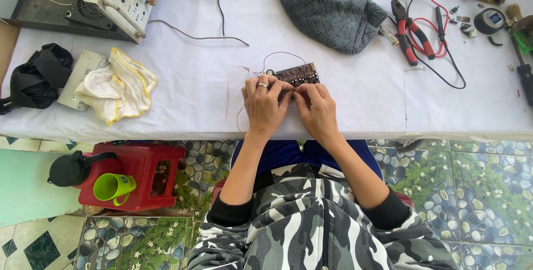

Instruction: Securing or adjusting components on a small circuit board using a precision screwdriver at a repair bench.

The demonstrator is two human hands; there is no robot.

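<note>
1. My left hand [265, 106] and right hand [316, 109] sit side by side at the near edge of the bench [183, 98], both sets of fingers curled shut, pinching at the near edge of the small circuit board [297, 74]. Exactly what sits between the fingertips is hidden.
2. Risk: the board lies flat and loose on the white cover; if I pull too hard it likely slides or tips toward me.
3. Risk: a thin black wire [277, 56] loops off the board's far side; a tug from my fingers could strain its joint or snap it.
4. Risk: my fingers cover the near parts of the board, so I could bend a small part without seeing it.
5. Risk: the ring on my left hand lies close to the board; metal touching contacts might be bad if anything is charged. Cannot tell if it is powered.
6. Board look: dark reddish-brown, rectangular, rows of small parts on top, a dark round part at its left end.
7. Nearby: grey towel [327, 6] beyond the board, red-handled pliers [410, 31] well to the right, white-and-yellow cloth [116, 84] well to the left.
</note>
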